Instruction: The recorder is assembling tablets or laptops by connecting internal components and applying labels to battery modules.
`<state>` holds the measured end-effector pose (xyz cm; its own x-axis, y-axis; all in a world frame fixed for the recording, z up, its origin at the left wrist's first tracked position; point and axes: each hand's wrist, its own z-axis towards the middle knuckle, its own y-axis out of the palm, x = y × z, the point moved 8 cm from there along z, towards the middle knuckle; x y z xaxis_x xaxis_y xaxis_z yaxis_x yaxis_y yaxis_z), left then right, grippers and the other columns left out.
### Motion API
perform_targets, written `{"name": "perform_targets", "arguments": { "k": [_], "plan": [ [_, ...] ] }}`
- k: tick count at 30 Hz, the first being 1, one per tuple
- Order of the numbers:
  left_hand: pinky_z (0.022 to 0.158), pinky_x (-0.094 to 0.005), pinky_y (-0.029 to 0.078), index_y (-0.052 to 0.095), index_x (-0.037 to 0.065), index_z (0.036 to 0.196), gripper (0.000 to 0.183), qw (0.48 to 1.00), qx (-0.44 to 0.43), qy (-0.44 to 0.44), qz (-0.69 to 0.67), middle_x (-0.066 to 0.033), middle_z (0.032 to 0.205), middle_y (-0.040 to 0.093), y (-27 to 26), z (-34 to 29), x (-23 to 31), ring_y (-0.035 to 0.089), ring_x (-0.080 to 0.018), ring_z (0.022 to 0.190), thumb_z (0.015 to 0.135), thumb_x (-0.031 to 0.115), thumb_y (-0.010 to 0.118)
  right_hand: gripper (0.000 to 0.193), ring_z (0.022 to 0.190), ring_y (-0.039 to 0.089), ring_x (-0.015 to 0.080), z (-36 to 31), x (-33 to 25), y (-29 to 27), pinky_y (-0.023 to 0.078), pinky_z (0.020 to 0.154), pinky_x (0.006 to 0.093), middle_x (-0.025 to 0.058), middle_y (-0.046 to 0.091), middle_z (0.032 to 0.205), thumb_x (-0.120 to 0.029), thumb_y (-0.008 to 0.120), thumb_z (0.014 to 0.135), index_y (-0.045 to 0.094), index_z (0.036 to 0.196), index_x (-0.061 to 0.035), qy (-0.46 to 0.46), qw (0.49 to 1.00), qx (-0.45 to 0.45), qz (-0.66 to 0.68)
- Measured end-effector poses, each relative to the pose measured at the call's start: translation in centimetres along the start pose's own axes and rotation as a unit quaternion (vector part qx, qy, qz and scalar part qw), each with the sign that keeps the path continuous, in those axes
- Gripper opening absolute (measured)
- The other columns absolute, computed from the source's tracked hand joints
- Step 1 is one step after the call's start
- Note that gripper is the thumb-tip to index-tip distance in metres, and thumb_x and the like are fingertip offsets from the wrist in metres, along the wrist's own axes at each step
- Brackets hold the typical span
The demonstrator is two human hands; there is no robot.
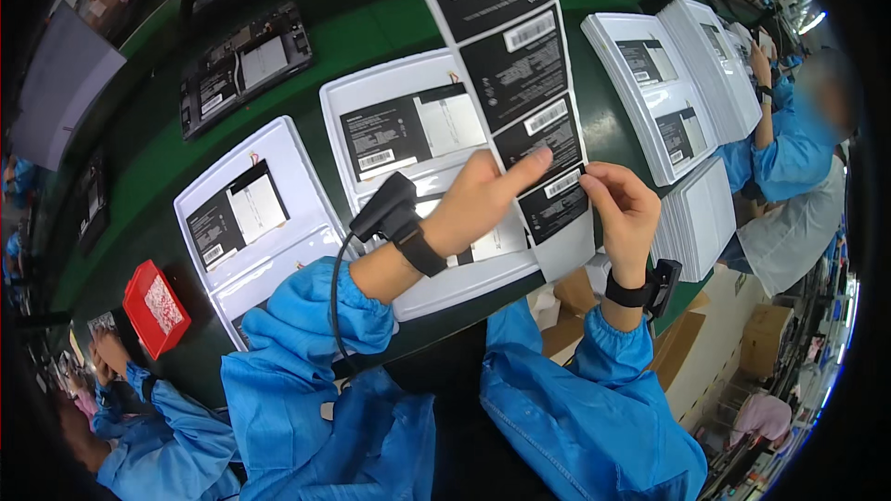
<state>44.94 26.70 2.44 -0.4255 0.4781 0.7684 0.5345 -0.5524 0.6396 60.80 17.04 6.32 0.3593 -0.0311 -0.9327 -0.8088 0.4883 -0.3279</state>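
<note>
A long strip of black printed labels (513, 70) on white backing hangs between my hands, its lower end curling over a white tray. My left hand (483, 197) grips the strip's left side, thumb across the black print. At the right edge, my right hand (624, 209) pinches near the corner of the lowest label. Below that label the backing (564, 250) is bare. Under my left hand lies a white tray (408, 304) holding flat battery packs; one battery (385, 136) with a black label and silver half shows above my wrist.
Another white tray (200, 209) with a battery stands to the left, and a red bin (153, 311) of small white pieces beyond it. Stacked white trays (687, 223) rise at the right. An opened device (243, 70) lies farther back. Co-workers sit on both sides.
</note>
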Motion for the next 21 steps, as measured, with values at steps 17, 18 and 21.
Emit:
{"name": "perform_targets", "arguments": {
  "k": [17, 18, 21],
  "plan": [
    [0.089, -0.0283, 0.052, 0.063, -0.001, 0.127, 0.03, 0.993, -0.025, 0.011, 0.115, -0.0051, 0.113, 0.069, 2.0, -2.1, 1.5, 0.063, -0.0121, 0.102, 0.104, 0.018, 0.06, 0.014, 0.071, 0.068, 0.0108, 0.2, -5.2, 0.1, 0.048, 0.06, 0.0224, 0.0063, 0.076, 0.086, -0.001, 0.078, 0.083, 0.077, 0.097, -0.002, -0.089, 0.988, -0.079, -0.1],
    [0.088, -0.0286, 0.052, 0.062, -0.001, 0.127, 0.029, 0.988, -0.036, 0.031, 0.149, -0.0053, 0.112, 0.069, 2.2, -2.3, 1.8, 0.063, -0.0123, 0.101, 0.104, 0.016, 0.06, 0.014, 0.071, 0.068, 0.0108, 0.1, -5.3, 0.0, 0.048, 0.06, 0.0224, 0.0063, 0.076, 0.086, -0.001, 0.078, 0.083, 0.077, 0.097, -0.002, -0.089, 0.988, -0.079, -0.1],
    [0.088, -0.0296, 0.052, 0.062, 0.0, 0.127, 0.029, 0.979, -0.056, 0.033, 0.192, -0.0062, 0.112, 0.069, 2.5, -2.6, 1.9, 0.062, -0.0128, 0.1, 0.103, 0.015, 0.06, 0.011, 0.07, 0.068, 0.0109, 0.1, -5.3, 0.0, 0.045, 0.056, 0.0228, 0.0041, 0.075, 0.082, -0.003, 0.078, 0.082, 0.076, 0.092, -0.0026, -0.054, 0.986, -0.101, -0.119]
  ]
}}
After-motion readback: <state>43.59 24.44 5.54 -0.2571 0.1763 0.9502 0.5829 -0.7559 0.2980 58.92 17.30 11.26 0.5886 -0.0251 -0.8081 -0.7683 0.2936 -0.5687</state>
